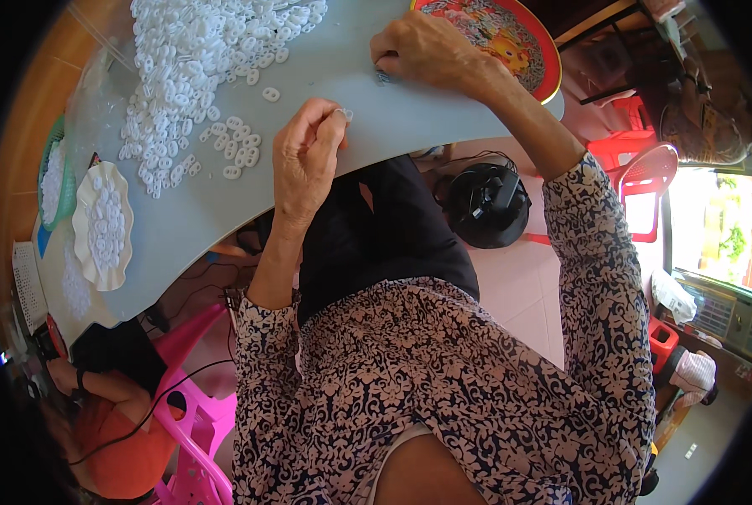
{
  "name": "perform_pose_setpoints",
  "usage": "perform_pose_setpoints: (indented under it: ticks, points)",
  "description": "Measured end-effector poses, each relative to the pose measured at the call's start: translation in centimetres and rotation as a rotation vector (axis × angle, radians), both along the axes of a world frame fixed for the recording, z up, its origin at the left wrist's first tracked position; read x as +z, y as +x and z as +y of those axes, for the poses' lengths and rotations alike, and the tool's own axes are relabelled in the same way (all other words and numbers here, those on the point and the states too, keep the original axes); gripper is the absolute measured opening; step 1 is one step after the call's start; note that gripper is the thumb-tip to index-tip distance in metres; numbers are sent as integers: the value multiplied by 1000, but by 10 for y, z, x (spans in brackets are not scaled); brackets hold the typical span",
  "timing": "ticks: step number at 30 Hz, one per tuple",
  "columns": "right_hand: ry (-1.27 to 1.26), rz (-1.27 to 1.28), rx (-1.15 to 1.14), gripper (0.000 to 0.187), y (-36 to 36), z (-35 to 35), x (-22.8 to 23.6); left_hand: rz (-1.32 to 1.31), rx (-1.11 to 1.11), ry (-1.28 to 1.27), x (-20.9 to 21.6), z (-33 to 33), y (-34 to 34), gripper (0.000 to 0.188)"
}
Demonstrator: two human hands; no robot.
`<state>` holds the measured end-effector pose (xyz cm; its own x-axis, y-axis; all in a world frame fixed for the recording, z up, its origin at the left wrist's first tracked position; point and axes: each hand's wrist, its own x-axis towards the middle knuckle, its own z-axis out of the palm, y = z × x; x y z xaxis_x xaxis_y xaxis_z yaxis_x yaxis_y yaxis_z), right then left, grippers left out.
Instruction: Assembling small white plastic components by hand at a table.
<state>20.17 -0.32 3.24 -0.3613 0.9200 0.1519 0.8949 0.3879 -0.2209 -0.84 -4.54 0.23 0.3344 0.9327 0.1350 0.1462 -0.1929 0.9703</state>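
Observation:
My left hand (pixel 302 164) is closed above the table's near edge, pinching a small white plastic piece (pixel 347 114) between thumb and fingertips. Farther forward and to the right, my right hand (pixel 435 52) rests low over the table with its fingers curled. A few tiny grey metal bits (pixel 384 77) show beneath those fingers; whatever they grip is hidden. A round red-rimmed tray (pixel 553 74) with many small grey metal pieces stands beside my right hand. To the left of my hands spreads a large pile of white oval two-holed pieces (pixel 174 71), with a smaller loose group (pixel 234 145) closer to me.
On the table's left side are a cream scalloped dish (pixel 80 231) of white pieces and a green basket (pixel 68 181). Pink chair (pixel 195 429) and another person in orange (pixel 128 446) are at lower left. A black rounded object (pixel 485 206) lies below the table edge.

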Motion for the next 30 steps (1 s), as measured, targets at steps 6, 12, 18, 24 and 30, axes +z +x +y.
perform_pose_setpoints:
  ticks: [6,12,18,24,30]
  points:
    - [19,10,35,9,0,1,-1,2,-8,5,0,0,1,19]
    - [80,55,43,10,0,6,1,-60,1,37,-4,1,4,15]
    - [80,56,91,14,8,-3,14,-69,3,37,-3,0,3,16]
    - [-232,132,30,12,-9,-33,23,-98,-4,17,-7,1,2,16]
    - [-99,-14,40,15,-28,-62,12,-64,14,-18,-3,0,1,16]
